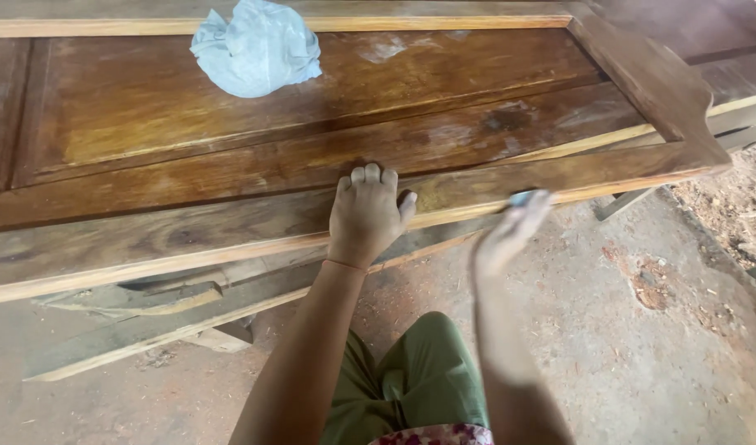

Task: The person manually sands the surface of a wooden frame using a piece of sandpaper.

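No packages, labels, signs or screens are in sight from here.
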